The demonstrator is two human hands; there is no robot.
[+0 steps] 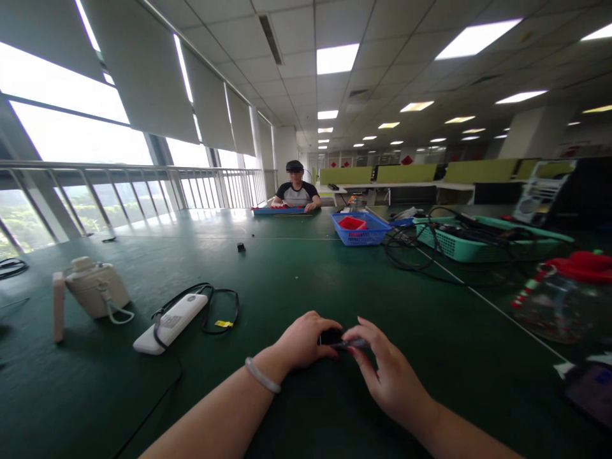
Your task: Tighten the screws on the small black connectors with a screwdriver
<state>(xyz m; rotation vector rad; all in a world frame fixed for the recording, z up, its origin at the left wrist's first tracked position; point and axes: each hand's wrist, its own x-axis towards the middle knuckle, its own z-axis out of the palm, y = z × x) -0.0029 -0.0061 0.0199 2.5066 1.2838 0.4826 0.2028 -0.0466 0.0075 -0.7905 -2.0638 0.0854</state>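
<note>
Left hand point(302, 339) and right hand point(393, 378) both pinch small things

The left thumb and fingers curl around a small dark thing point(329, 335). The right fingers pinch a thin grey thing point(359, 344) right next to it. Fingers hide a lot, so I cannot tell if the two are joined. Both are at the near middle of the green table point(296, 277).

To the left lies a long white box point(178, 320), with a black cord point(238, 305) across and beside it. Farther left stands a cream bottle point(98, 290). Ahead sits a black block point(241, 247). To the right are a red-topped jar point(559, 296), a green basket point(454, 252) of cables and a blue basket point(362, 238). Across the table sits a person point(297, 194).
</note>
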